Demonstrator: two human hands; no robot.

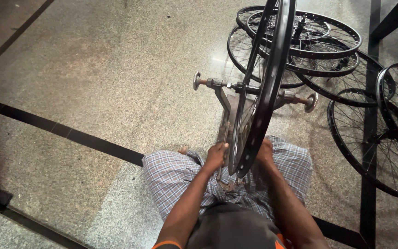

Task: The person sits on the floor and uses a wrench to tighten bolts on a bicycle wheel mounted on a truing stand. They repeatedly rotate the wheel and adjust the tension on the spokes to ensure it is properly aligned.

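Your forearms reach down over your checked cloth wrap (pixel 171 177) toward a black bicycle wheel (pixel 266 87) that stands upright on edge in a metal truing stand (pixel 224 103) on the speckled stone floor (pixel 93 69). Your left hand (pixel 216 156) sits at the wheel's lower left side, its fingers (pixel 222 146) curled against the stand's arm and the rim; whether they truly grip anything you cannot tell from here. Your right hand (pixel 264 152) rests just beside the rim on the other side, mostly hidden behind it, so its grasp cannot be told either. Round knobs cap the stand's axle on both sides of the wheel. Beyond it, to the right, a pile of spoked wheels (pixel 309 41) lies flat on the floor, overlapping one another.
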